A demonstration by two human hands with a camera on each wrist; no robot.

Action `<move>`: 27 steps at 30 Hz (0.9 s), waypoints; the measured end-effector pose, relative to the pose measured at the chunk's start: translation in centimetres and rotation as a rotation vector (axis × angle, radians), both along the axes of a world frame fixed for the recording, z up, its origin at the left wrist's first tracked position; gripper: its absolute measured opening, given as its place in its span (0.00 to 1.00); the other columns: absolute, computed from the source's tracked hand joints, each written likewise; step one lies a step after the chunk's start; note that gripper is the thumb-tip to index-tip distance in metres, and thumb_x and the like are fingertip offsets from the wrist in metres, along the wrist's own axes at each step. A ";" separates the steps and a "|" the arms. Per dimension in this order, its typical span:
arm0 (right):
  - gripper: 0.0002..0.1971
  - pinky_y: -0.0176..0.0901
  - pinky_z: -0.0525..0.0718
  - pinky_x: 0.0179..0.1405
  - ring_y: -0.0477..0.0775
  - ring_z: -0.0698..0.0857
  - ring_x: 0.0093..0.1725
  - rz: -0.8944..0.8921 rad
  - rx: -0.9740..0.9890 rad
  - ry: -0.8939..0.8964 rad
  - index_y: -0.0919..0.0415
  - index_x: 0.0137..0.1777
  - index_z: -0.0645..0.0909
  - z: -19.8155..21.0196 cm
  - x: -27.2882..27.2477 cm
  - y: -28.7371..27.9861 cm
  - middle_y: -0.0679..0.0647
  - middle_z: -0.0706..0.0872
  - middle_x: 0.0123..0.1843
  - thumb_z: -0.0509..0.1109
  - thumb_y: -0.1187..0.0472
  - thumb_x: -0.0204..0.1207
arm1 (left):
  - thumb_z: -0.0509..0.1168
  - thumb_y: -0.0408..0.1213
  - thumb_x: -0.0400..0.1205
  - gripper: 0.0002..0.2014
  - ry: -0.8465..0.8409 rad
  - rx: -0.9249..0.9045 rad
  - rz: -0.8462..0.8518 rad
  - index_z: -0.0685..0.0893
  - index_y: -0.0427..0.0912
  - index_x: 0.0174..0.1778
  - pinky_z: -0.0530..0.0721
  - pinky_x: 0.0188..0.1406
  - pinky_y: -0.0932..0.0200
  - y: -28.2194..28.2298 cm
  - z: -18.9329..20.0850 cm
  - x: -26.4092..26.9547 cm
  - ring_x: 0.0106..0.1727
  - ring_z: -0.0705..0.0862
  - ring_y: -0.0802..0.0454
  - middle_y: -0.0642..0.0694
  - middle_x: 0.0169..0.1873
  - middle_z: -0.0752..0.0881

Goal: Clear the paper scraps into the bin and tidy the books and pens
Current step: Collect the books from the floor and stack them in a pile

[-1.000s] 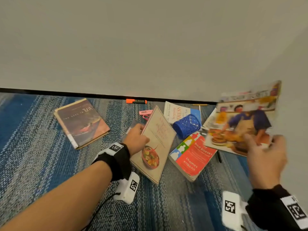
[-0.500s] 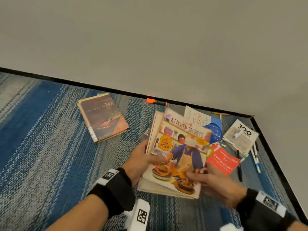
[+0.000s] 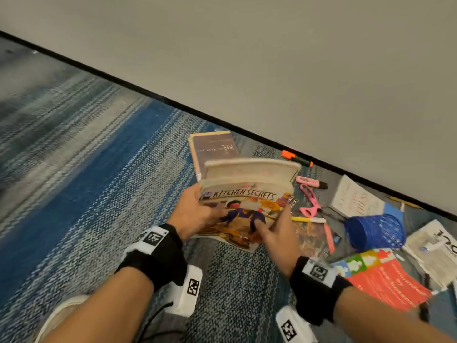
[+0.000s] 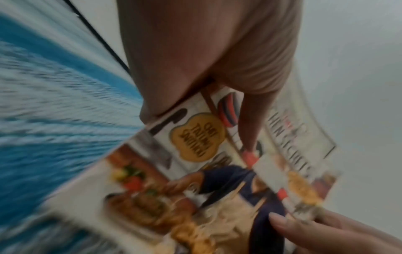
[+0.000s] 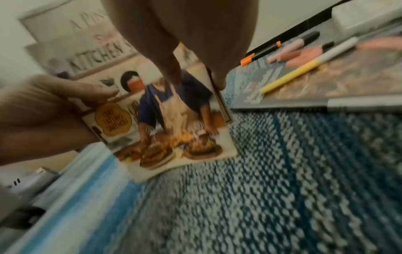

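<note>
Since half a second back, the two-book stack has lifted off the carpet and swung left, so it now hangs in front of the brown hardback instead of right of it. Head view: left hand [image 3: 197, 214] grips the left edge of the Kitchen Secrets cookbook [image 3: 243, 206], thumb on the cover; right hand [image 3: 273, 231] clamps the lower right corner, thumb on top. A second beige book [image 3: 249, 173] sits behind it in the same grip. Stack's long axis runs away from the person, top edge tilted up. Target, as I read it: the brown hardback [image 3: 215, 147], just beyond and slightly left, partly hidden by the stack; left hand is the nearer one. Right of the stack, on the blue-grey carpet [image 3: 99, 194]: pink scissors [image 3: 310, 201], orange highlighter [image 3: 296, 158], yellow pen [image 3: 308, 219], blue mesh pen cup [image 3: 373, 231] on its side, red paperback [image 3: 385, 280]. Wall and black skirting close behind; little room past the hardback. No bin or scraps in sight. Left wrist view: blurred; thumb lies across the cover, fingers underneath, right-hand fingertips [image 4: 280, 221] at the opposite corner. Right wrist view: thumb on cover, fingers [image 5: 219, 80] wrapped behind the right edge; bottom edge clear of the carpet; pens lie on another book at right.
</note>
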State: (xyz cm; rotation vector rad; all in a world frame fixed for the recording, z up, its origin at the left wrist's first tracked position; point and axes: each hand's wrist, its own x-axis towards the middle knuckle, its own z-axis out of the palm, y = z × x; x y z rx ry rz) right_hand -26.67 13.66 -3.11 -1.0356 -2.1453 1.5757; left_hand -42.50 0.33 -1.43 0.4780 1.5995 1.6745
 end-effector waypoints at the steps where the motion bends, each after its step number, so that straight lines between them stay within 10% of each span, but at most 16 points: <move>1: 0.33 0.54 0.79 0.70 0.43 0.82 0.65 0.021 0.014 -0.003 0.56 0.76 0.58 -0.7 0.0 -0.7 0.48 0.81 0.68 0.72 0.63 0.76 | 0.76 0.15 0.64 0.24 -0.006 -0.007 0.015 0.86 0.34 0.55 0.88 0.46 0.63 -0.7 -0.6 0.1 0.44 0.90 0.57 0.49 0.43 0.93; 9: 0.17 0.27 0.79 0.54 0.37 0.84 0.56 0.191 0.184 -0.059 0.51 0.68 0.67 -1.3 0.9 0.2 0.37 0.84 0.56 0.64 0.53 0.82 | 0.78 0.25 0.68 0.23 0.048 -0.044 0.103 0.85 0.34 0.59 0.88 0.55 0.55 -1.1 -2.7 0.4 0.52 0.90 0.50 0.44 0.50 0.92; 14: 0.18 0.52 0.84 0.45 0.53 0.85 0.42 0.206 0.307 -0.187 0.54 0.57 0.70 -1.5 -0.6 1.9 0.53 0.86 0.45 0.57 0.40 0.82 | 0.73 0.39 0.77 0.18 0.135 -0.181 0.255 0.76 0.45 0.59 0.84 0.57 0.49 0.0 -4.7 -0.5 0.54 0.88 0.51 0.49 0.53 0.89; 18: 0.22 0.50 0.79 0.44 0.59 0.83 0.39 0.285 0.259 -0.520 0.61 0.41 0.71 -3.3 0.1 1.7 0.58 0.83 0.38 0.54 0.42 0.84 | 0.68 0.52 0.76 0.17 0.184 -0.469 0.077 0.79 0.46 0.56 0.83 0.61 0.44 -0.5 -7.2 -0.7 0.55 0.87 0.45 0.46 0.54 0.88; 23: 0.27 0.43 0.85 0.29 0.63 0.89 0.35 0.437 0.025 -0.756 0.62 0.33 0.81 -5.4 3.8 0.9 0.65 0.91 0.38 0.54 0.44 0.85 | 0.66 0.59 0.78 0.21 0.646 -1.008 -0.482 0.84 0.42 0.45 0.78 0.45 0.56 -0.3 -6.6 -0.9 0.54 0.86 0.42 0.41 0.51 0.88; 27: 0.28 0.48 0.83 0.38 0.61 0.87 0.41 0.526 0.135 -0.842 0.64 0.40 0.83 -4.3 4.4 1.4 0.63 0.89 0.41 0.53 0.42 0.84 | 0.59 0.72 0.73 0.33 0.740 -1.150 -0.377 0.77 0.39 0.34 0.78 0.37 0.55 1.5 -5.8 -3.0 0.43 0.85 0.40 0.40 0.40 0.85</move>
